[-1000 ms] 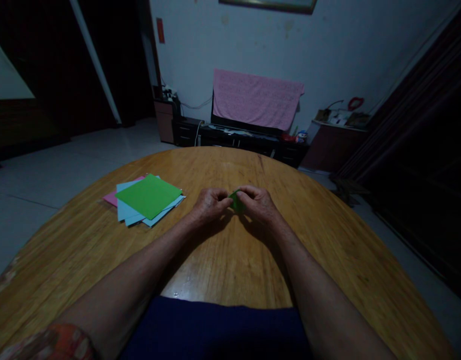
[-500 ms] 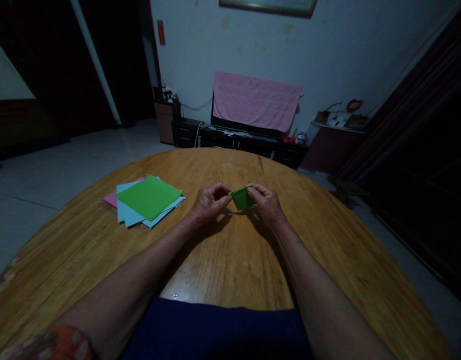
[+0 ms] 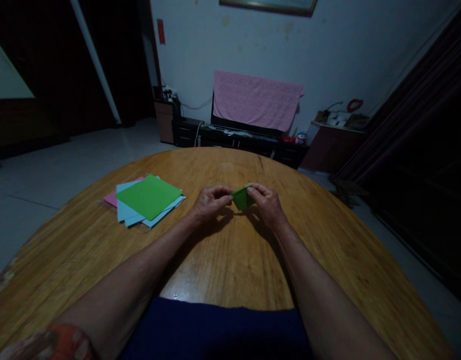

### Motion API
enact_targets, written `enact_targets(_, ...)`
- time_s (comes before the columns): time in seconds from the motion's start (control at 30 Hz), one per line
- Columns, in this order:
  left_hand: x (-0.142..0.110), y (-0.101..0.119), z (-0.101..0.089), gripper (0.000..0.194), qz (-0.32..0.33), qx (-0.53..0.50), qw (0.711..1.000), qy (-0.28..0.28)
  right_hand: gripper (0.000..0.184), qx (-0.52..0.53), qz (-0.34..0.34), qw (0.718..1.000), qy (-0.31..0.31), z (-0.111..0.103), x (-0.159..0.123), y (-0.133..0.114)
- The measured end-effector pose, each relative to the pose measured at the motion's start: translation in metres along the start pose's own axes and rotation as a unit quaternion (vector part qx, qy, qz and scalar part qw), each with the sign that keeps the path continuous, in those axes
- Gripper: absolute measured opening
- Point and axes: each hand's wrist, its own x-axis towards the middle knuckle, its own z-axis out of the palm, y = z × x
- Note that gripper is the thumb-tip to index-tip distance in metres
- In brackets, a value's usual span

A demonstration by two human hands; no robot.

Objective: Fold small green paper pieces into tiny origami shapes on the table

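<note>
Fingers of our right hand [image 3: 267, 202] pinched the folded green paper [image 3: 243, 199] above the table [image 3: 230, 260]; our left hand's [image 3: 211, 204] closed at its near corner. It looked light, thin and easily creased, best held lightly by its edges.

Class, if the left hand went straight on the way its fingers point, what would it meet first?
The left hand would probably meet the small green paper in the right hand; whether they touch now is unclear.

Glossy wood table [image 3: 230, 260], matt paper sheets [image 3: 149, 196], cloth towel [image 3: 257, 100]
</note>
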Motion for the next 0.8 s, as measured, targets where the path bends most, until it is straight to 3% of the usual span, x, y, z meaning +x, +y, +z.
enact_targets(0.3, -0.001, 0.001, 0.001, 0.014, 0.005, -0.024, 1.000, 0.002, 0.031, 0.082, 0.067, 0.994, -0.018, 0.005, -0.005, -0.006)
enact_targets(0.8, -0.005, 0.001, 0.011, 0.015, 0.008, -0.050, 0.998, 0.040, 0.033, 0.104, 0.081, 0.991, 0.005, 0.012, -0.008, -0.009)
